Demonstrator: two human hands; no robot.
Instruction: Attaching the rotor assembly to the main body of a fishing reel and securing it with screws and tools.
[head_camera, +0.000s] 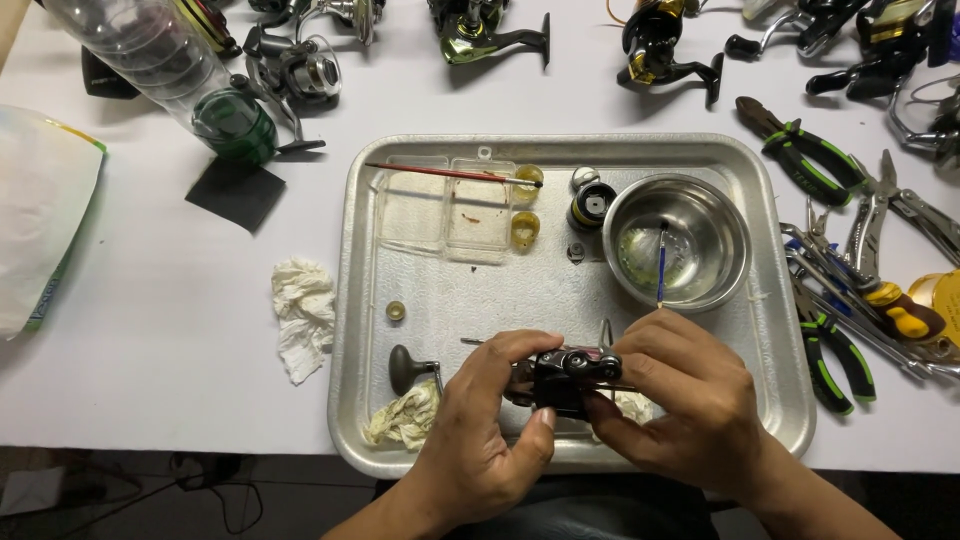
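Observation:
Both my hands hold a small black reel body (570, 377) just above the near part of a metal tray (452, 455). My left hand (478, 432) grips its left side with thumb and fingers. My right hand (690, 395) pinches its right side and also holds a thin blue brush (661, 262) that points up into a steel bowl (678, 240). A reel handle with a dark knob (405, 368) lies on the tray left of my left hand, beside a stained crumpled tissue (405, 418).
The tray also carries a clear plastic box (445, 212) with a red brush (450, 173) across it, two yellow caps (525, 230) and a black spool part (591, 205). Pliers (805, 150) lie to the right, several fishing reels (480, 35) at the back, a plastic bottle (170, 70) and white tissue (303, 315) on the left.

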